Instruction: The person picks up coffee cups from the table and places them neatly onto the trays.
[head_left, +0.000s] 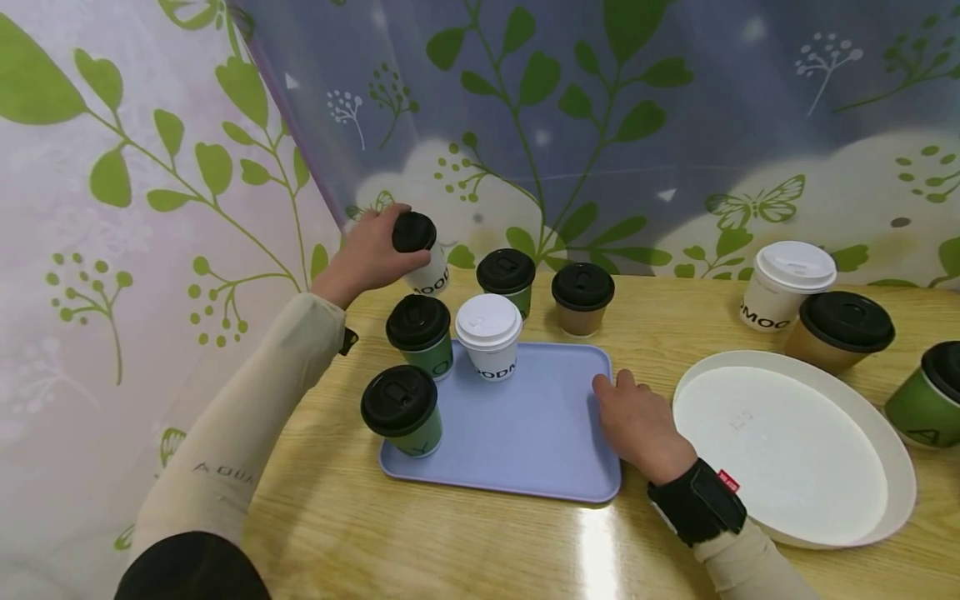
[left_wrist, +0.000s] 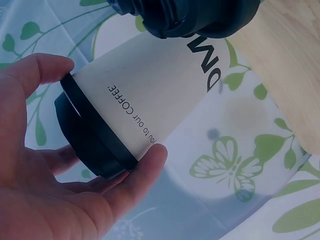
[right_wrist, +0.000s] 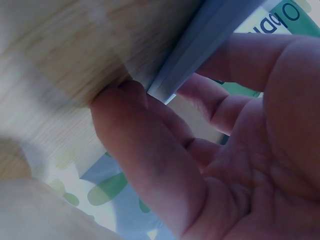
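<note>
My left hand [head_left: 375, 254] grips a white paper coffee cup [left_wrist: 145, 85] by its black lid [left_wrist: 95, 135], behind the tray's left end; whether its base touches the table cannot be told. My right hand [head_left: 637, 421] holds the right edge of a blue tray [head_left: 525, 442], the edge lying between thumb and fingers in the right wrist view. At the tray's left side stand a green cup [head_left: 420, 433] in front, another green cup [head_left: 431, 360] behind it, and a white-lidded white cup [head_left: 491, 358].
Behind the tray stand a black-lidded green cup [head_left: 517, 298] and a brown cup [head_left: 581, 319]. To the right lies a round white tray [head_left: 795, 450]. Around it stand a white cup [head_left: 772, 304], a tan cup [head_left: 821, 357] and a green cup [head_left: 922, 408]. A leaf-patterned curtain [head_left: 570, 167] hangs behind the wooden table [head_left: 337, 533].
</note>
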